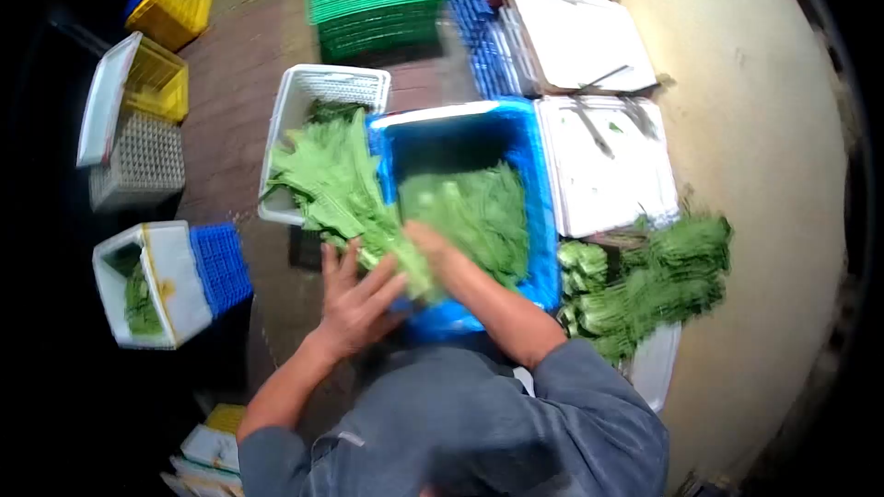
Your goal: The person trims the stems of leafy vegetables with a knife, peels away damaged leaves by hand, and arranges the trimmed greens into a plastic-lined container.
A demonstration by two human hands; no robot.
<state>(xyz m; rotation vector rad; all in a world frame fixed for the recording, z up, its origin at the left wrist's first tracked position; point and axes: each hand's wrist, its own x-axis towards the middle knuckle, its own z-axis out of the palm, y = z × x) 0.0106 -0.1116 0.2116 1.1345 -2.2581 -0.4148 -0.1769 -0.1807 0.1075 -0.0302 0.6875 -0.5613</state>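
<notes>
- At the middle of the view, seen from above, the person's right hand [435, 250] is blurred beside the stalk end of a bunch of broad green leaves [343, 186]; whether its fingers are apart or closed on the stalks, I cannot tell.
- Between 7 and 8 o'clock, the left hand [357, 306] lies against the lower end of that bunch, its fingers spread apart.
- From the hands toward 10 o'clock, the bunch fans out, its leafy end over a white basket [279, 161] with darker greens [335, 111] inside.
- Just right of centre, a blue-lined tub [545, 212] holds more leafy greens [474, 221].
- Between 2 and 3 o'clock, a white surface [575, 189] adjoins the tub.
- Between 3 and 4 o'clock, a pile of leafy vegetables [658, 281] spreads outward.
- Between 11 and 12 o'clock stand stacked green crates [378, 0].
- Between 8 and 9 o'clock, a white box [180, 281] with greens inside sits beside a blue basket [221, 262].
</notes>
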